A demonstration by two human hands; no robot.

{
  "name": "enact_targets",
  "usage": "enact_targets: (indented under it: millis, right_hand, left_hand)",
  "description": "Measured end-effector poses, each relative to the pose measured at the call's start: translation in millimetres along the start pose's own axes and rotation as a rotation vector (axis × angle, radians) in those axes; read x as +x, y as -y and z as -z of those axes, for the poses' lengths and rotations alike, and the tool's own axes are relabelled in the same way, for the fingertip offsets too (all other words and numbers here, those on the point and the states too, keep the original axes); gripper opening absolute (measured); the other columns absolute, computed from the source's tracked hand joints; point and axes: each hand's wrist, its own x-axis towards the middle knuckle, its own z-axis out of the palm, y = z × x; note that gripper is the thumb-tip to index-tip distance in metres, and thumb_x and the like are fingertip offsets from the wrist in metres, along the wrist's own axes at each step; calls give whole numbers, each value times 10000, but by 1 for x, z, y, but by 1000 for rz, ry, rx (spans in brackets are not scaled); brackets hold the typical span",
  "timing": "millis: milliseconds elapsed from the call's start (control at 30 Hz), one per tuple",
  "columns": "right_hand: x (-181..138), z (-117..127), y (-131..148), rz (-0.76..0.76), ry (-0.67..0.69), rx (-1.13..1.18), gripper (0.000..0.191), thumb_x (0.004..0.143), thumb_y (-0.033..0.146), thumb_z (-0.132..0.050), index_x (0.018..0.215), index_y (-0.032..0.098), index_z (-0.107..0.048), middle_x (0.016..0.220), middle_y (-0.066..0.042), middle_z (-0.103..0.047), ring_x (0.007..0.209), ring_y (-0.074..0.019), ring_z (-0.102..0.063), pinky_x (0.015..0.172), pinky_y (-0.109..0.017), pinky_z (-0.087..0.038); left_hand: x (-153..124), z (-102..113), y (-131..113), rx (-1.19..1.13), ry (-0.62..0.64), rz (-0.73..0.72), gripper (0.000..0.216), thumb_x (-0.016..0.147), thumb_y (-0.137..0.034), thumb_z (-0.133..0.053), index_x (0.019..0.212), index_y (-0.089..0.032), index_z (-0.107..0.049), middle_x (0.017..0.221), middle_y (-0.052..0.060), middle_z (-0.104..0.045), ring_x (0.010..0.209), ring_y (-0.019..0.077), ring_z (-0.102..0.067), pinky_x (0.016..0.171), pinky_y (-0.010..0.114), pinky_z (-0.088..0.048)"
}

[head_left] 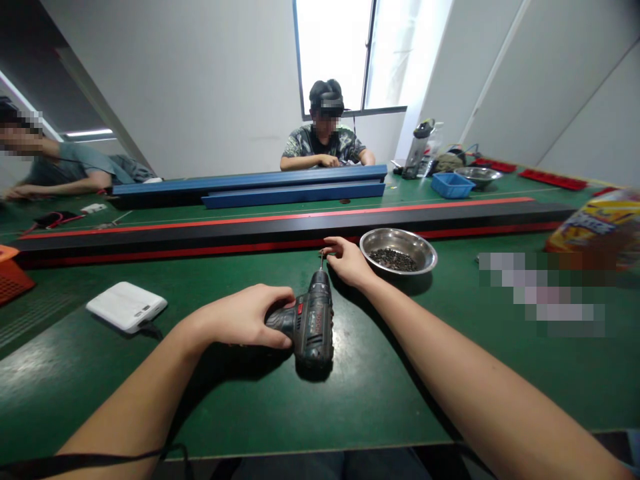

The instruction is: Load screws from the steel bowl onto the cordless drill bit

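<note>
My left hand (pixel 250 319) is wrapped round the grip of a dark cordless drill (pixel 311 319) that lies on the green table (pixel 350 393) with its bit pointing away from me. My right hand (pixel 347 260) is pinched at the tip of the drill bit (pixel 322 259), holding something small that I cannot make out. Just right of that hand stands a steel bowl (pixel 399 250) with several small dark screws in it. A long black bar with red strips (pixel 280 230) runs across the table right behind the bit.
A white power bank (pixel 126 305) with a cable lies at the left, an orange basket (pixel 13 273) at the far left edge. Blue bars (pixel 295 187), a blue tray (pixel 453 185), a second steel bowl and a bottle stand beyond. Two other people sit across and at left. A yellow packet (pixel 600 223) is at right.
</note>
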Motion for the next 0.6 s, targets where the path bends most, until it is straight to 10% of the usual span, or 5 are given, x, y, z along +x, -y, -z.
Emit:
enact_targets:
  millis: [600]
  right_hand:
    - [-5,5,10,1,42,-169,421,805,54,-611,1168,171,-790,1219,-93,-784,1164,-234,-734,1117,-376,-523]
  left_hand:
    - [0,0,2,11,-5,-18,414,762,-430,-816,1085,-232,-647,987,-24,-709,872,205,-651,739,286,-451]
